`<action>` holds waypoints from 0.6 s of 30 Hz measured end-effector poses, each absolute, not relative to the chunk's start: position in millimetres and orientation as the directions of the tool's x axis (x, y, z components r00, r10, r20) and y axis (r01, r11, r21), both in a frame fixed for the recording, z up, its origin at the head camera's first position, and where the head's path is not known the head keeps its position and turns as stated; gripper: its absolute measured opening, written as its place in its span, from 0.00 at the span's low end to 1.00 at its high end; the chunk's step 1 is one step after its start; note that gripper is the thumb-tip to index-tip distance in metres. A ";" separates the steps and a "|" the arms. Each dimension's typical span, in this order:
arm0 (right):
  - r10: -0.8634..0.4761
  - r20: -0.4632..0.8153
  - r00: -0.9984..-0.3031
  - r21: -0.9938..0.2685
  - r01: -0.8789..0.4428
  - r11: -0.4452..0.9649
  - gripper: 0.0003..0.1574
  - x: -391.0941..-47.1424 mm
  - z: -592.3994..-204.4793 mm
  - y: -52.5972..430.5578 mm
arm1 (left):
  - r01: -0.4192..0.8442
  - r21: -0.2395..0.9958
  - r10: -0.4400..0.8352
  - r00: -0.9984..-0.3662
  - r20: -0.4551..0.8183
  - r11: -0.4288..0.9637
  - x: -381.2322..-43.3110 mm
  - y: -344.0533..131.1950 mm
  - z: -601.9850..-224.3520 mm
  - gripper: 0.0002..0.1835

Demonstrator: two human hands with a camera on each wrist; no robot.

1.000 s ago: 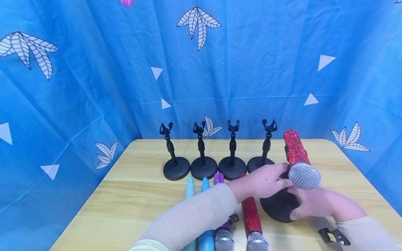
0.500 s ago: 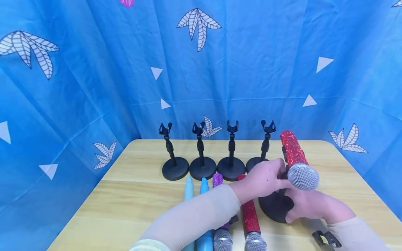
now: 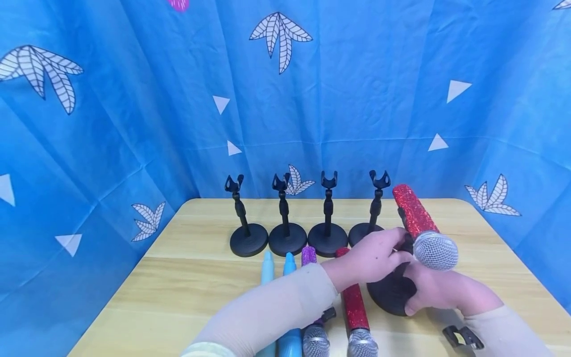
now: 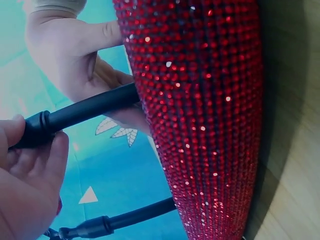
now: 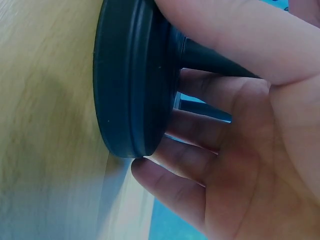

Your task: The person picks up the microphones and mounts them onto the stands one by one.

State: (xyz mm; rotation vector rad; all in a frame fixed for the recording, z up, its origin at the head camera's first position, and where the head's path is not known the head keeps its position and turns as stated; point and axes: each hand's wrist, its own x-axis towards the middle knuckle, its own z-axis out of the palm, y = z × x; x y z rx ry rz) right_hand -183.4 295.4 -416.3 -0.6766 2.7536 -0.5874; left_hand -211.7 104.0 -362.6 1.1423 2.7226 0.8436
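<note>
In the head view a red glittery microphone [image 3: 416, 212] with a silver mesh head [image 3: 435, 251] sits in the clip of a black desktop microphone stand [image 3: 389, 292], its head facing me. My left hand [image 3: 378, 255] pinches the stand just below the clip; the left wrist view shows thumb and fingers on the black collar [image 4: 36, 129] of its pole. Lower down, my right hand [image 3: 439, 290] holds the round base [image 5: 132, 85], thumb on one side and fingers on the other. In the right wrist view the base looks slightly tilted over the wooden table [image 5: 40, 125].
Several black stands with bare clips, one of them [image 3: 327, 238], line the back. Under my left forearm lie a second red microphone [image 3: 356, 307], a purple one [image 3: 315, 339] and two blue ones [image 3: 290, 342]. A loose black clip [image 3: 463, 338] lies by my right sleeve. Blue curtains surround the table.
The stand and my right hand have shifted slightly left. The held microphone has turned a little, its mesh head swinging right and its tail end left. Both hands keep their hold.
</note>
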 end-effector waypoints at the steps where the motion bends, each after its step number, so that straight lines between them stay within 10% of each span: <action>1: -0.483 -0.146 -0.864 -0.449 -0.376 0.810 0.48 -183.5 -416.3 295.7 | 0.637 0.498 0.668 -0.730 0.145 0.588 -211.8 105.1 -362.0 0.16; 18: -0.559 -0.080 -0.825 -0.452 -0.470 0.758 0.49 -184.1 -414.9 296.0 | 0.641 0.525 0.631 -0.740 0.232 0.560 -209.6 103.7 -358.7 0.07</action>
